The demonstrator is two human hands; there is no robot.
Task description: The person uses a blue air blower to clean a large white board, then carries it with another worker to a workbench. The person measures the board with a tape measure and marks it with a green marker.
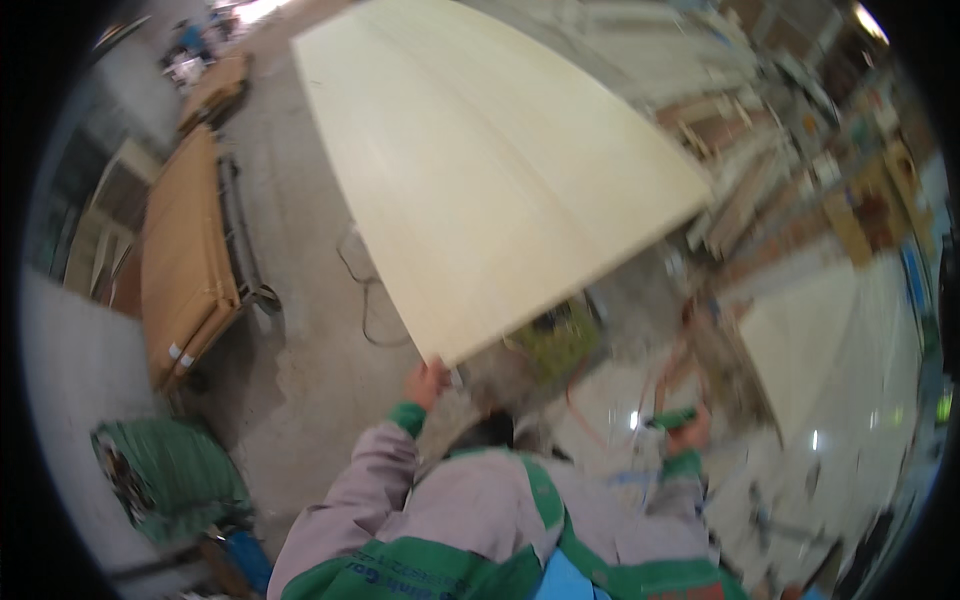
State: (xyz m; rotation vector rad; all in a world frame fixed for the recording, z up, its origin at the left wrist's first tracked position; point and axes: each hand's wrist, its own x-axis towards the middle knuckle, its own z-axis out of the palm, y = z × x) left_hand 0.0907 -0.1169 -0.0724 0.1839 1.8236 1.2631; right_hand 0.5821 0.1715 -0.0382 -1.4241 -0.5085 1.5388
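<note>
A large pale wooden panel (480, 190) stretches away in front of me, its near corner close to my body. My left hand (428, 382) is closed on that near corner, with a small whitish spot beside the fingers that I cannot make out. Out to the right, my right hand (690, 430) is wrapped round a small green handheld object (672, 418); blur hides its exact kind. The right hand is apart from the panel.
Brown flat boards (185, 260) lean on a wheeled cart at the left, above a green wrapped bundle (175, 480). A dark cable (368, 315) lies on the floor. A green-yellow item (558, 345) sits under the panel. Wood strips (745, 185) pile up at the right.
</note>
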